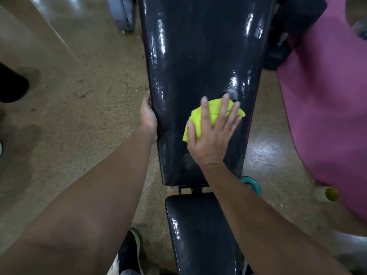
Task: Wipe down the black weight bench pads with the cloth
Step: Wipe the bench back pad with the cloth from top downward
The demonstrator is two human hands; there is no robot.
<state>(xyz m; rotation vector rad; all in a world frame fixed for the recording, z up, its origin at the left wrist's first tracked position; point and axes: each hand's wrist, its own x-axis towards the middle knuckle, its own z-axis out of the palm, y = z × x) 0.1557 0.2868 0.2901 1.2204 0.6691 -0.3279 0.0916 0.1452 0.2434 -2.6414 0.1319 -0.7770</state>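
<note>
We see a glossy black back pad (pixel 198 56) streaked with glare, crumpled yellow-green cloth (pixel 213 112) under our flat, spread right hand (pixel 212 133), left hand (pixel 148 118) gripping the pad's left edge, seat pad (pixel 200 231) nearer

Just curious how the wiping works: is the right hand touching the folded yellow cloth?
Touching. The head view shows the right hand pressed flat on the folded yellow cloth, fingers spread across it.

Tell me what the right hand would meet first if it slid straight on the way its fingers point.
Likely the small grey scuff on the long back pad, just past the fingertips of the right hand pressing the yellow cloth. Beyond it, only bare glossy pad shows.
</note>
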